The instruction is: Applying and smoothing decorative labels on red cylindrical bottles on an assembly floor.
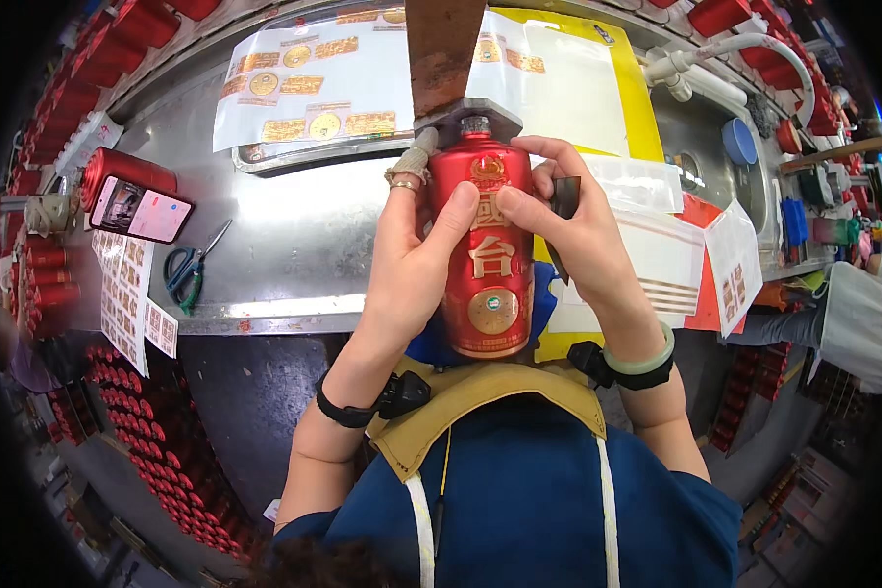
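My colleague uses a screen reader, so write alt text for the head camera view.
A person's left hand and right hand hold a red, gold-lettered bottle at a metal worktable, with a dark flat object at the right palm. A phone and scissors are at left; a sheet of gold labels lies beyond.

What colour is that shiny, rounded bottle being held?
The shiny, rounded bottle is mainly red and gold, clearest in the head view.

bottle partly covered, phone screen unreadable
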The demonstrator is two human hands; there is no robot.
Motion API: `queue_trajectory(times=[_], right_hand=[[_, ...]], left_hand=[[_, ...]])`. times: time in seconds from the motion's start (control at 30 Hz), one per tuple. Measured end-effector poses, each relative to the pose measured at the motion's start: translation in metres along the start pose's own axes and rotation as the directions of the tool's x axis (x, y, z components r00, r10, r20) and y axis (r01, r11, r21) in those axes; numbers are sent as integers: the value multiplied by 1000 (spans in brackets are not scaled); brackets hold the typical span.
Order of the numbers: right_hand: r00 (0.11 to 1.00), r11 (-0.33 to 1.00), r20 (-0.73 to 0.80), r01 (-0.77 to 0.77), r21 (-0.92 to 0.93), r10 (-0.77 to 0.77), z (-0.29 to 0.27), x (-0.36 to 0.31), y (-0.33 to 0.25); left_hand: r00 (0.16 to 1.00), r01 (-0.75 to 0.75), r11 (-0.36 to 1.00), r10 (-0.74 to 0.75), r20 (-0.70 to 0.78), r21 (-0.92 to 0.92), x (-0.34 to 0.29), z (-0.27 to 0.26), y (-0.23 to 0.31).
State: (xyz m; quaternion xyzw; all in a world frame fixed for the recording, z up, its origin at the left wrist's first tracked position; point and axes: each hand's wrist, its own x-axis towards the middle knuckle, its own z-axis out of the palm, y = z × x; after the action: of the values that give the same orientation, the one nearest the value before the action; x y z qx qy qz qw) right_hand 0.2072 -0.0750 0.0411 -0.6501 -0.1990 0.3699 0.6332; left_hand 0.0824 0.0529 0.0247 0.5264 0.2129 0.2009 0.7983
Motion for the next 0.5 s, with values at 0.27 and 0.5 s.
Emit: queue_trajectory(times=[0.27,0.5], right_hand=[[1000,996,-24,0,-91,-2,3,8,-11],[999,990,-26,41,-136,-45,-1,24,-10]], left_hand=[[1000,24,994,-22,20,-104,-1,-2,2],[999,-32,997,30,39,64,-1,-2,0]])
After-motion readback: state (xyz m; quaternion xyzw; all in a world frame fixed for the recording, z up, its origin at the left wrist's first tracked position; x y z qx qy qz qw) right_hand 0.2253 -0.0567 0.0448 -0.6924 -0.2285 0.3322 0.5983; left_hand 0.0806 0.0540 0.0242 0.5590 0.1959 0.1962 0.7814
